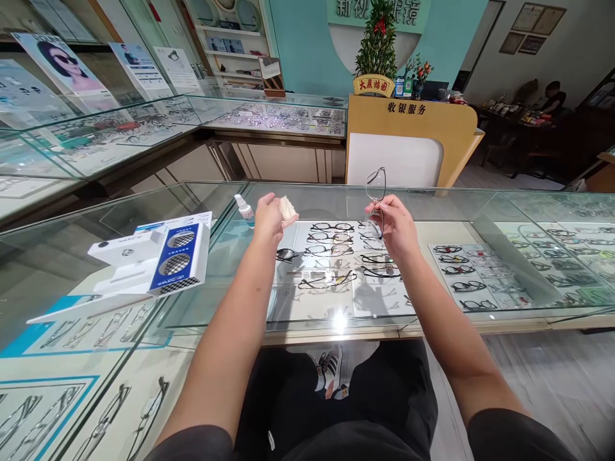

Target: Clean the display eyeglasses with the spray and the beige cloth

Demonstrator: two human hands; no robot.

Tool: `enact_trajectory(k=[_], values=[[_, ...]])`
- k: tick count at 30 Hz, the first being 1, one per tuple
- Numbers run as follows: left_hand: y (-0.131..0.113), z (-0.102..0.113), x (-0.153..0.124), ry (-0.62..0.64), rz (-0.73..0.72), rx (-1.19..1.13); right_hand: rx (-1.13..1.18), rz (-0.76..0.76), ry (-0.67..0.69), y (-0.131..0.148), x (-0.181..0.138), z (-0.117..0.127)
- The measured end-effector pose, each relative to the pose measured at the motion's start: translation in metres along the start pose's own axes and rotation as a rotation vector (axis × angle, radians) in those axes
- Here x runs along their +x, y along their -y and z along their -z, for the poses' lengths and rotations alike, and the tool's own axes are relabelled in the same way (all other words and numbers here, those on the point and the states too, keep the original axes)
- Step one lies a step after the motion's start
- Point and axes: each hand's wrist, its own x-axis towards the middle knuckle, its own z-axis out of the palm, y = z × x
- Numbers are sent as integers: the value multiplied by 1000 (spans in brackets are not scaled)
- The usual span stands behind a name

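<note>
A pair of thin-rimmed eyeglasses (376, 184) is held up on end in my right hand (398, 224), whose fingers pinch it around the middle, one lens above the other. My left hand (269, 219) is closed on a crumpled cream cloth (287, 210) that sticks out on its right side. The two hands are apart, both above the glass counter. Just left of my left hand stands a small white-capped spray bottle (245, 210) on the glass. Beneath the glass, between my forearms, several pairs of eyeglasses (330, 250) lie in rows on white trays.
A white and blue cardboard display stand (179, 257) sits on the glass counter (221, 307) at left. More glass showcases (269, 115) run along the left and back. Behind is a wooden cashier desk (413, 118) with a plant (377, 41). A person (553, 99) sits far right.
</note>
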Motion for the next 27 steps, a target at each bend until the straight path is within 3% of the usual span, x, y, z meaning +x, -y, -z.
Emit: enact_trajectory(k=[2,4,6,9,11,14,17,22,27], values=[[2,0,0,15,-61,59,-60,32,19,0,-1,0],[2,0,-5,8,-214,158,-135,78,38,0,-2,1],[1,-2,-15,27,-497,300,-200,120,60,2,-4,1],[-2,-7,-43,174,-991,506,-279,152,119,6,-7,2],[-3,-12,-64,317,-1155,590,-319,151,178,9,-9,3],[0,-19,-89,462,-1210,662,-372,119,277,14,-12,4],[5,-22,-97,522,-1212,663,-396,89,341,19,-13,5],[7,-18,-93,532,-1231,585,-395,36,385,27,-13,4],[0,-19,-100,466,-1157,626,-455,-2,410,42,-7,-2]])
